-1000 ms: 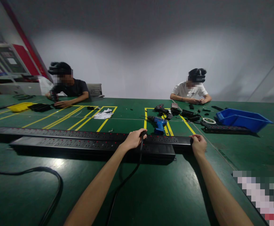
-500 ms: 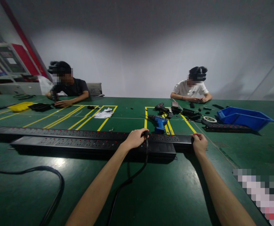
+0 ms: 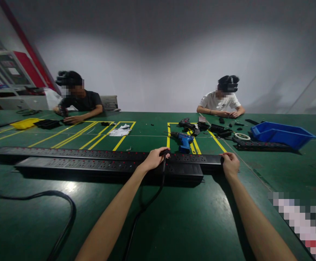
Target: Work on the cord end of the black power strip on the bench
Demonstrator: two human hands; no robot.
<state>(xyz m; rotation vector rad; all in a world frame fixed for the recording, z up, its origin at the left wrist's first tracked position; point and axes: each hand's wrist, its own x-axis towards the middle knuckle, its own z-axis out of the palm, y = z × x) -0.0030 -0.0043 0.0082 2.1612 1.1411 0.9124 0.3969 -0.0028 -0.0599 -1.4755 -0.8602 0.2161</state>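
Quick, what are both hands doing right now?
Left hand: closed, holding the end of a black cord.
Right hand: closed on the rear power strip's right end.

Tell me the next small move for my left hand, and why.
Perhaps press the plug gently to test its seating: your left hand holds it over the far power strip, its underside hidden, while your right hand touches that strip's end.

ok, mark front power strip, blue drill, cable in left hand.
Front power strip (image 3: 100,164): head view, socketed top face.
Blue drill (image 3: 184,139): head view, blue body.
Held cable (image 3: 163,175): head view, upper stretch.
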